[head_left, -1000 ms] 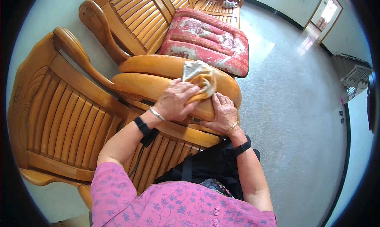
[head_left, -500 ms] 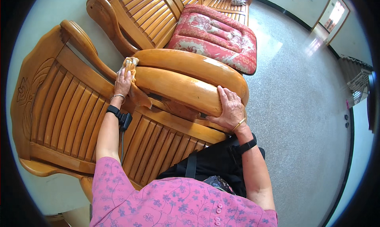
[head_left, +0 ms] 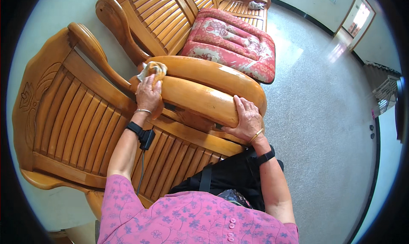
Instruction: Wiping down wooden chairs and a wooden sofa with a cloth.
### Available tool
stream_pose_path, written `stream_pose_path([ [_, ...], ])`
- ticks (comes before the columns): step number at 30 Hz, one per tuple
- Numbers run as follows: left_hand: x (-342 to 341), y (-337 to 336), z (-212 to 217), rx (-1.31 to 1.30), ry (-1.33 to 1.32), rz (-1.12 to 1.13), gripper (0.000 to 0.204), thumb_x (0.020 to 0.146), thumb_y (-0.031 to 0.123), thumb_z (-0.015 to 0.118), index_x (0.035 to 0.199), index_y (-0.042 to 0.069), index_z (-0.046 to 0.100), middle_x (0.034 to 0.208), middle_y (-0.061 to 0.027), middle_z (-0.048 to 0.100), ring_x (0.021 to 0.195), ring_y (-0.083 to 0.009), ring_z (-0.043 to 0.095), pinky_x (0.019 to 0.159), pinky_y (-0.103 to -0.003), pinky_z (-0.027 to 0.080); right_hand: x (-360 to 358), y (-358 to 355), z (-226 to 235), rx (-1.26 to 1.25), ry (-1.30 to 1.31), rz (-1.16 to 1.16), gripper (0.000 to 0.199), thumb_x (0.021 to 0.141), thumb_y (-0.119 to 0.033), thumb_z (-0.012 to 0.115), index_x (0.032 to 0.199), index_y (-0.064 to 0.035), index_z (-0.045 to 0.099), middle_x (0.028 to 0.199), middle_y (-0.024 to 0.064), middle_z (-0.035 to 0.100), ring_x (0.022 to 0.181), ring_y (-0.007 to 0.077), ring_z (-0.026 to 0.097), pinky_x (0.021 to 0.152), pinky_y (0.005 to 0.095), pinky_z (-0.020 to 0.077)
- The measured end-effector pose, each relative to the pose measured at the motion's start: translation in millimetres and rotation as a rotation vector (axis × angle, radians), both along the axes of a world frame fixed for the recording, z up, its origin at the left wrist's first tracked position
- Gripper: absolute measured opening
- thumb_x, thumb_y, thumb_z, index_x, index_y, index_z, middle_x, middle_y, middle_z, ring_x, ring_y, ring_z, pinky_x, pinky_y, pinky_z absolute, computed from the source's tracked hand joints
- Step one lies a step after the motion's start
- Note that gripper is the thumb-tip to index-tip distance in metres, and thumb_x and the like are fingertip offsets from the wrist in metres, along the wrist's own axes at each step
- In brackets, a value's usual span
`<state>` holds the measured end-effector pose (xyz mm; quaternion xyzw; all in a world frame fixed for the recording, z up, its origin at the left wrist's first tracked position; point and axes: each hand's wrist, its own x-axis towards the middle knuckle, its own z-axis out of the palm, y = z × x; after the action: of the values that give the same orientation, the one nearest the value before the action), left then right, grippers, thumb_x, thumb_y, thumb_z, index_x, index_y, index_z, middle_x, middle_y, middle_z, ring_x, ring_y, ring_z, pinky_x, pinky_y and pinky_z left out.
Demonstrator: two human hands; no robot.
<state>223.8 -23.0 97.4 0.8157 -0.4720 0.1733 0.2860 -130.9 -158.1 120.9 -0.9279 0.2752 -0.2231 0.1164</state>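
My left hand [head_left: 148, 93] is closed on a yellow and white cloth [head_left: 157, 69], pressing it against the back end of a polished wooden armrest [head_left: 200, 96]. The cloth bunches up past the fingertips, and part of it is hidden under the hand. At the armrest's rounded front end, my right hand [head_left: 246, 119] grips the wood, fingers over the top and thumb along the near side. This armrest belongs to a slatted wooden chair [head_left: 81, 124] in front of me. A second wooden armrest [head_left: 217, 71] runs close alongside, just beyond it.
Past the armrests, a red floral cushion [head_left: 232, 41] lies on a longer slatted wooden sofa [head_left: 145, 14]. A crumpled grey cloth [head_left: 256, 5] sits farther back on it. Speckled grey floor [head_left: 315, 129] stretches along the right. A black bag-like item [head_left: 230, 171] lies by my lap.
My left hand has slid the cloth a little to the right along the armrest, and its hanging part is now bunched closer. My right hand stays at the front end.
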Motion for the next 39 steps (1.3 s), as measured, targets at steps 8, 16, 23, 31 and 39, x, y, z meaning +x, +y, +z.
stream_pose_path([
  [8,-82,-15,28,-0.029,-0.101,-0.257,0.043,0.087,0.031,0.059,0.121,0.005,0.059,0.119,-0.016,0.06,0.118,-0.0342,0.053,0.106,-0.048,0.033,-1,1,4,0.038,0.073,-0.024,0.106,0.058,-0.047,0.084,0.142,-0.002,0.037,0.134,0.0221,0.048,0.126,0.0377,0.045,0.109,0.0453,0.035],
  [16,-117,-18,38,-0.052,-0.128,-0.433,0.045,0.08,0.027,0.067,0.12,0.006,0.059,0.121,-0.0179,0.06,0.119,-0.0361,0.052,0.106,-0.051,0.033,-1,3,5,0.048,0.106,-0.031,0.107,0.059,-0.05,0.083,0.143,-0.0022,0.036,0.136,0.0229,0.047,0.129,0.0372,0.044,0.11,0.045,0.0333],
  [23,-91,-18,48,-0.013,-0.079,-0.531,0.038,0.084,0.025,0.063,0.117,0.005,0.061,0.118,-0.0199,0.062,0.113,-0.0362,0.057,0.101,-0.049,0.039,-3,0,2,0.048,0.112,-0.03,0.109,0.059,-0.049,0.083,0.144,-0.0027,0.034,0.136,0.022,0.047,0.129,0.0367,0.044,0.11,0.0458,0.0329],
  [31,21,-44,22,-0.107,0.568,-0.173,0.033,0.091,0.028,0.059,0.118,0.009,0.059,0.112,-0.016,0.065,0.099,-0.0338,0.063,0.082,-0.044,0.051,4,2,7,0.042,0.122,-0.007,0.109,0.058,-0.048,0.083,0.144,-0.0026,0.034,0.136,0.0214,0.046,0.129,0.0371,0.043,0.11,0.0455,0.0335],
  [39,58,20,92,-0.833,1.756,-0.66,0.043,0.1,0.039,0.047,0.128,0.007,0.054,0.118,-0.0093,0.063,0.101,-0.0223,0.065,0.086,-0.037,0.056,-1,1,4,0.044,0.109,-0.026,0.11,0.056,-0.048,0.084,0.143,-0.0016,0.035,0.135,0.0219,0.047,0.127,0.0379,0.044,0.109,0.046,0.034],
])
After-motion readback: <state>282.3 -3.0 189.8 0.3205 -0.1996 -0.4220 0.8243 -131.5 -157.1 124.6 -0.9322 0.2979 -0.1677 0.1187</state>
